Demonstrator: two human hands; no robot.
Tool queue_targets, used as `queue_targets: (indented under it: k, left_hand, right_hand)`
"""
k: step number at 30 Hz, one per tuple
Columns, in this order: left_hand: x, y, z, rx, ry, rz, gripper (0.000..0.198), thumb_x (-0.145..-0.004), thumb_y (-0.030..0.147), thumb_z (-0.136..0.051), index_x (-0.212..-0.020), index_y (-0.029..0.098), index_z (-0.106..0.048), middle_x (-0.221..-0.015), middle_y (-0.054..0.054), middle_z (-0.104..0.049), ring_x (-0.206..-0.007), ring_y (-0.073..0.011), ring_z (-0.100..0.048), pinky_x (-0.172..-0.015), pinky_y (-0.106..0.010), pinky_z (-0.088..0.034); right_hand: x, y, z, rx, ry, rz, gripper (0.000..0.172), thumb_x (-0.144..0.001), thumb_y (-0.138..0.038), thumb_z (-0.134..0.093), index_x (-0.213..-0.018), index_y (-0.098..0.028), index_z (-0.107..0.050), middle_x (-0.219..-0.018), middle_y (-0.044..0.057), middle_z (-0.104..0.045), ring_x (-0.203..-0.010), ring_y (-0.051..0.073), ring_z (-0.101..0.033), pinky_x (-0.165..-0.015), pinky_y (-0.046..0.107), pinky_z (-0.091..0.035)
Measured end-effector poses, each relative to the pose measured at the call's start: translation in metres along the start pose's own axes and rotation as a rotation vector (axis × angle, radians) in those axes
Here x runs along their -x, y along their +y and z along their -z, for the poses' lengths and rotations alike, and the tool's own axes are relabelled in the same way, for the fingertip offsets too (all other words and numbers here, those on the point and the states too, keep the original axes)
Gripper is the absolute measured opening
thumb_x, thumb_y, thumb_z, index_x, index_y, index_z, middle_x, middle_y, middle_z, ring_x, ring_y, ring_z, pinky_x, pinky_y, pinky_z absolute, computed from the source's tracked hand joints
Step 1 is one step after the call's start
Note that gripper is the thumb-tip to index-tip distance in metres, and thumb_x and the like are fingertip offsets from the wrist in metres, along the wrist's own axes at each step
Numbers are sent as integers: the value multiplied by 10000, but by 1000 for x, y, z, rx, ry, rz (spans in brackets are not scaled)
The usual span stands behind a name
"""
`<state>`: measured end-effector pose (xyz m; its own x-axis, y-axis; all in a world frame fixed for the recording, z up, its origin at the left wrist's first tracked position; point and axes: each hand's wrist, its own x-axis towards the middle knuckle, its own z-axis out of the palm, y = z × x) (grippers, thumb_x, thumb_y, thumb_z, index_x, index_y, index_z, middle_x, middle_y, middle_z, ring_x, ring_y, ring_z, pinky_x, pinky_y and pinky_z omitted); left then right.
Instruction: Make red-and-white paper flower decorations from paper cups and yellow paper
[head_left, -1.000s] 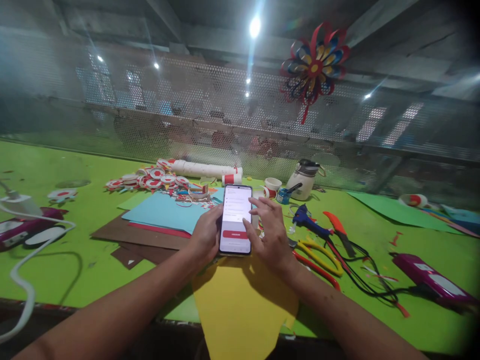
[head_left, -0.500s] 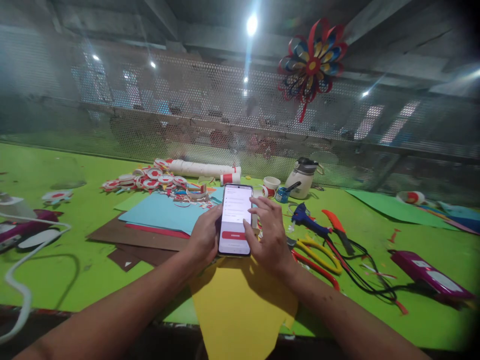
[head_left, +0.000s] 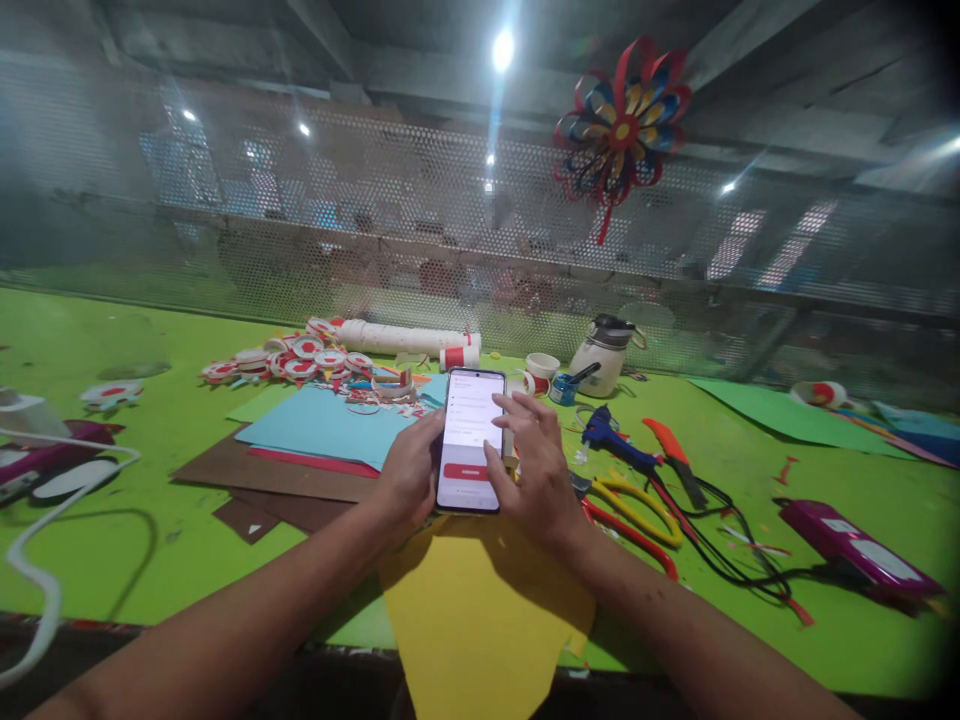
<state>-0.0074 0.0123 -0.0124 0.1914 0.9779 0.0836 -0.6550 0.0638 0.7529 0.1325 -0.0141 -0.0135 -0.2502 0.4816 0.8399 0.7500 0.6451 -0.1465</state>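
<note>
A smartphone [head_left: 474,440] is tilted up above the front of the table, its lit screen showing a white page with a red button. My left hand [head_left: 412,465] grips its left edge, the fingers partly hidden behind it. At the right side of the screen is my right hand [head_left: 534,465], fingers bent and apart, thumb and fingertips at or just over the glass; whether they touch I cannot tell. Beneath the phone a yellow paper sheet [head_left: 480,610] hangs over the table's front edge. Yellow-handled scissors [head_left: 637,512] lie just right of my right hand.
Left of the phone lie blue paper sheets [head_left: 322,425] and brown sheets [head_left: 262,470], with red-and-white paper discs [head_left: 300,355] behind. To the right are a blue glue gun [head_left: 619,440], an orange cutter [head_left: 671,450] and a purple power strip [head_left: 855,550]. A mesh screen [head_left: 420,230] stands behind.
Almost nothing differs. My right hand has shifted very slightly left over the phone, and the whole view has drifted a few pixels.
</note>
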Motion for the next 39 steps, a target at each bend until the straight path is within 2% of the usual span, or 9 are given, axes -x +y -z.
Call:
queue_targets:
  k: [10, 21, 24, 32, 39]
  left_hand:
    - [2, -3, 1, -34, -34, -5, 282, -788, 265, -613, -1020, 121, -683, -992, -110, -720, -889, -239, -671, -751, -316, -521]
    - [3, -9, 4, -48, -66, 7, 287, -772, 295, -641, -1002, 133, -699, -912, -93, -727, -828, -216, -670, -747, -299, -501]
    - [3, -9, 3, -51, -71, 12, 271, -787, 295, -622, -994, 137, -699, -899, -90, -729, -838, -219, -667, -743, -298, -501]
    - [3, -5, 2, -34, -40, 43, 256, -788, 271, -617, -991, 139, -700, -927, -101, -729, -853, -241, -673, -718, -312, -520]
    - [4, -3, 2, -19, -21, 38, 261, -766, 261, -641, -977, 123, -707, -914, -114, -729, -846, -248, -674, -713, -317, -523]
  right_hand:
    - [-2, -7, 3, 97, -120, 62, 244, -854, -215, -530, -1090, -174, -481, -1333, 146, -520, -1306, 310, -345, -1019, 543, -313]
    - [-3, -8, 2, 129, -189, 90, 227, -871, -309, -545, -1046, -168, -520, -1300, 165, -554, -1302, 335, -353, -1006, 569, -290]
    - [-3, -8, 3, 118, -171, 81, 234, -877, -314, -541, -1056, -168, -511, -1300, 166, -551, -1301, 332, -356, -1005, 563, -294]
    - [-1, -4, 2, 25, -2, 49, 211, -850, -236, -572, -1041, -199, -493, -1211, 122, -602, -1209, 295, -445, -962, 514, -363]
    - [-1, -2, 1, 24, 11, 39, 180, -853, -205, -561, -1024, -182, -512, -1089, 120, -645, -1141, 285, -482, -930, 490, -392]
